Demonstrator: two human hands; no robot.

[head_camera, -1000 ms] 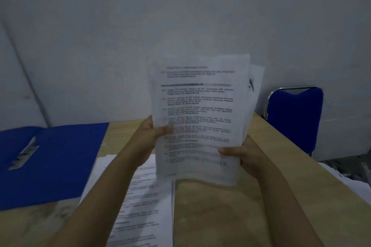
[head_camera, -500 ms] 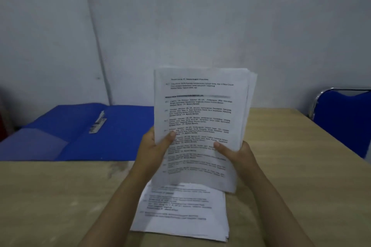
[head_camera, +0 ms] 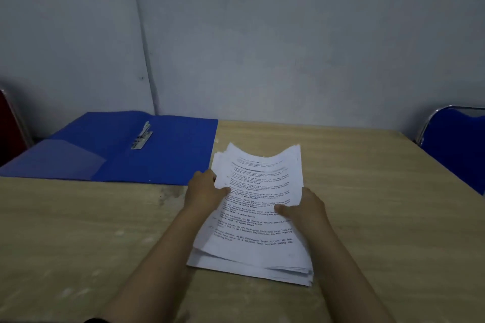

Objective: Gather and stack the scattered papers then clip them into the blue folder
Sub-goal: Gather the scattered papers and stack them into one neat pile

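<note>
Both hands grip one stack of papers (head_camera: 258, 207) w/ printed text: left hand (head_camera: 203, 193) clamped on its left edge, right hand (head_camera: 304, 208) on its right edge, thumbs on top. Stack's near end rests on the wooden tabletop (head_camera: 367, 191), far end lifted & curled. Blue folder (head_camera: 168, 160) lies open on the tabletop, just left of the papers, metal clip (head_camera: 141, 136) inside; blue chair (head_camera: 456, 144) at far right.

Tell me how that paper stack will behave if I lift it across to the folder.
Probably floppy: the paper stack's far edge already curls between the left hand and right hand. Its near corner is fanned, so sheets may slide apart unless squared.
</note>
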